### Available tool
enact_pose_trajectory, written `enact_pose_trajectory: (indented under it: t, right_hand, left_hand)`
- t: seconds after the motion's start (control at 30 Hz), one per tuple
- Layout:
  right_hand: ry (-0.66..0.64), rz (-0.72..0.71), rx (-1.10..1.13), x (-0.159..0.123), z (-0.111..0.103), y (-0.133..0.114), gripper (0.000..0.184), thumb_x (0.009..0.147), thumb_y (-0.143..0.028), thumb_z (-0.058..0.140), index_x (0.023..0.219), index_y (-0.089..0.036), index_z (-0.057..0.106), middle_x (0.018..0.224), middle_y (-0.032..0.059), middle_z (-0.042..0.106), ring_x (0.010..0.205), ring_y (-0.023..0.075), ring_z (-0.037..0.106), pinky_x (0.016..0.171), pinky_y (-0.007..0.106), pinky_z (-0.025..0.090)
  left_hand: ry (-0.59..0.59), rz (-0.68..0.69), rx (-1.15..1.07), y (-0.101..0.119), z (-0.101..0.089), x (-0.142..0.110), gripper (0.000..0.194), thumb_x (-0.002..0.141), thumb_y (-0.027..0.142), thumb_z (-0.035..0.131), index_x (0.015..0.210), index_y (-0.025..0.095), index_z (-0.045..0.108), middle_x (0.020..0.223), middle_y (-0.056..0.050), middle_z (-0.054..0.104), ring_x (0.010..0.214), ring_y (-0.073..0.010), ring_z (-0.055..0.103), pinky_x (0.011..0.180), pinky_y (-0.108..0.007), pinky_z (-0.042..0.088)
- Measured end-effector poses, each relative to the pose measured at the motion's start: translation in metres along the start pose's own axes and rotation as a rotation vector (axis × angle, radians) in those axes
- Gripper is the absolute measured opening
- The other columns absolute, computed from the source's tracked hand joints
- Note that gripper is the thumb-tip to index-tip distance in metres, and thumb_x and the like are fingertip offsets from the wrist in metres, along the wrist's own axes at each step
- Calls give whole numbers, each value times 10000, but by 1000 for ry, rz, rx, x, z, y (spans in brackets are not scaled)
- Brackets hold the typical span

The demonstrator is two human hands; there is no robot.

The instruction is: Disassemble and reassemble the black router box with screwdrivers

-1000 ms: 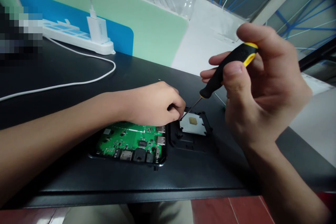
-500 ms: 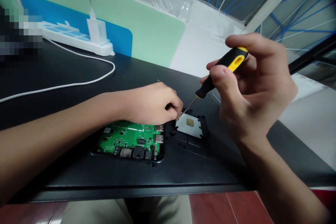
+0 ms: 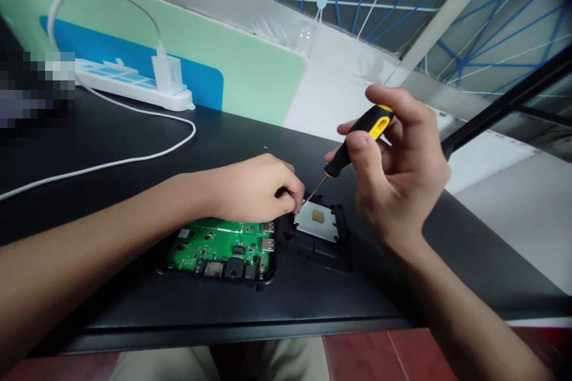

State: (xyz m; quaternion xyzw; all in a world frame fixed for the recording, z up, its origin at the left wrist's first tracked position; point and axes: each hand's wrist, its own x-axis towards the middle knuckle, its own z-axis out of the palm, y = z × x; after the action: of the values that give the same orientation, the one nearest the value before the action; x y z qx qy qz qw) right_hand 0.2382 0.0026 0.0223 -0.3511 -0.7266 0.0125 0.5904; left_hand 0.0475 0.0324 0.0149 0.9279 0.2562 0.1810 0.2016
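My right hand [image 3: 397, 172] grips a black and yellow screwdriver [image 3: 357, 143], held slanted with its tip down to the left. The tip meets the near-left corner area of a silver metal plate [image 3: 308, 226], which bears a small tan pad and sits in a black plastic cover [image 3: 342, 229]. Beside the tip, the fingers of my left hand [image 3: 263, 187] are pinched together; what they hold, if anything, is hidden. Under that hand lies a green circuit board [image 3: 210, 247] in a black case, its ports facing the table's front edge and its far part covered.
A white power strip [image 3: 129, 86] with a plugged-in charger [image 3: 167, 74] stands at the back left on the black table [image 3: 134, 303]. Its white cable [image 3: 134, 159] curves across the left side. A tiny light-coloured piece [image 3: 266, 147] lies behind my left hand.
The camera view has shifted a little. My right hand and the screwdriver appear lower and further left, with the tip still at the plate. My left hand stays pinched beside it.
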Motion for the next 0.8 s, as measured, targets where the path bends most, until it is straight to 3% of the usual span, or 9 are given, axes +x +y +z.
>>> enact_pose_trajectory:
  t: [0.1,0.3,0.47,0.57,0.67,0.8]
  right_hand:
    - [-12,18,-69,-5,-1,5,414,1002,-476,548,1408,-395,538,1146,39,697,825,165,735,686,333,636]
    - [-22,54,-101,-7,3,16,544,1032,-505,453,1555,-393,354,1350,70,611,1092,224,693,745,361,620]
    - [61,149,-108,8,-4,43,568,1020,-541,439,1536,-347,302,1262,89,616,1180,237,644,741,355,581]
    - [55,263,-165,16,-14,63,443,1005,-494,461,1396,-285,451,1057,53,636,931,188,669,675,328,539]
    - [-79,392,-350,20,-22,76,398,985,-418,498,1336,-232,524,1000,43,643,766,149,622,741,355,519]
    - [-318,505,-523,19,-24,85,395,951,-364,547,1289,-166,592,970,83,674,863,198,624,845,384,496]
  left_hand:
    - [3,10,9,-1,0,-1,301,888,56,565,871,232,809,907,16,715,815,-127,665,800,-249,468]
    - [-1,11,43,-2,1,-3,299,908,117,538,895,263,799,916,15,697,826,-141,654,812,-271,466]
    - [-22,12,56,-3,1,-3,303,921,164,500,917,282,780,966,22,705,910,-154,654,872,-286,462]
    - [-35,-17,59,-3,0,-4,317,911,175,484,926,303,773,982,36,703,915,-148,657,852,-279,464]
    - [-39,-19,79,-3,0,-5,321,920,199,473,929,328,767,967,46,696,891,-145,652,808,-274,467]
    - [-34,0,114,-4,1,-7,338,950,215,452,982,344,763,965,40,687,878,-146,641,803,-278,466]
